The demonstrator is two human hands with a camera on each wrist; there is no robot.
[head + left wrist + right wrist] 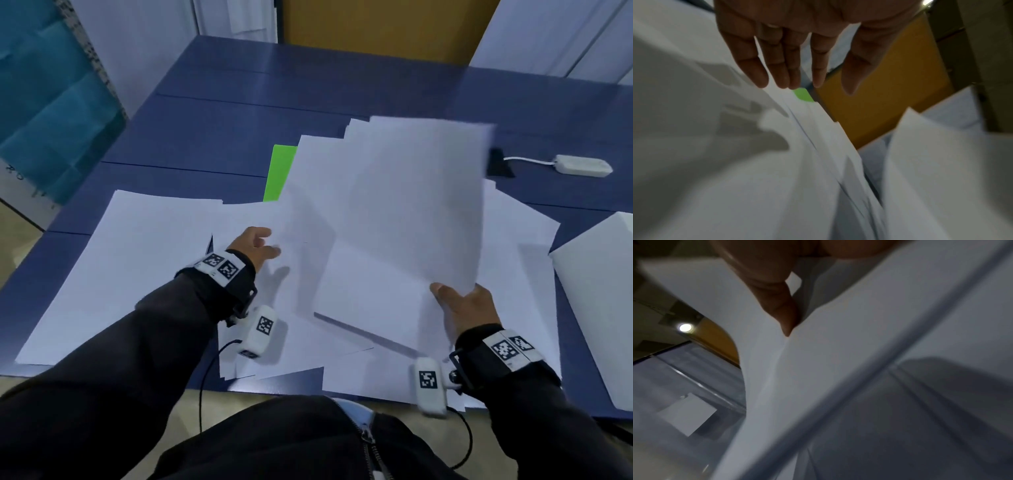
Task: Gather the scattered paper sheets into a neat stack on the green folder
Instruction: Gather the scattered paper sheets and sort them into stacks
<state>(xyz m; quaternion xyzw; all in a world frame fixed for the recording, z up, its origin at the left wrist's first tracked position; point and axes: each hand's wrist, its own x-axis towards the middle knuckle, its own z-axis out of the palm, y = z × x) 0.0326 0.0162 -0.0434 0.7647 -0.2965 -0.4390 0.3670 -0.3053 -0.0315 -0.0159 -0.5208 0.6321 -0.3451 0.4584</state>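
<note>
Your right hand (469, 310): its grip pinches the near edge of a raised sheet (421, 205), thumb on top; in the right wrist view a finger presses the paper's underside.
Your left hand (255, 246): fingers straight and relaxed, holding nothing, hovering over the loose sheets (144, 267) at your left; whether the tips touch paper I cannot tell.
Paper on the worktop (239, 113): sheets lie fanned and overlapping from the near edge outward, corners pointing every way, some overhanging the near edge.
Green folder (279, 173): beyond your left hand, mostly buried; only a strip of its left side shows.
Far side: a white adapter (582, 165) with its cord, well apart from the paper.
Progress: early, by my judgement. No squared stack is visible; nearly all sheets are left to collect, align and set on the folder.
</note>
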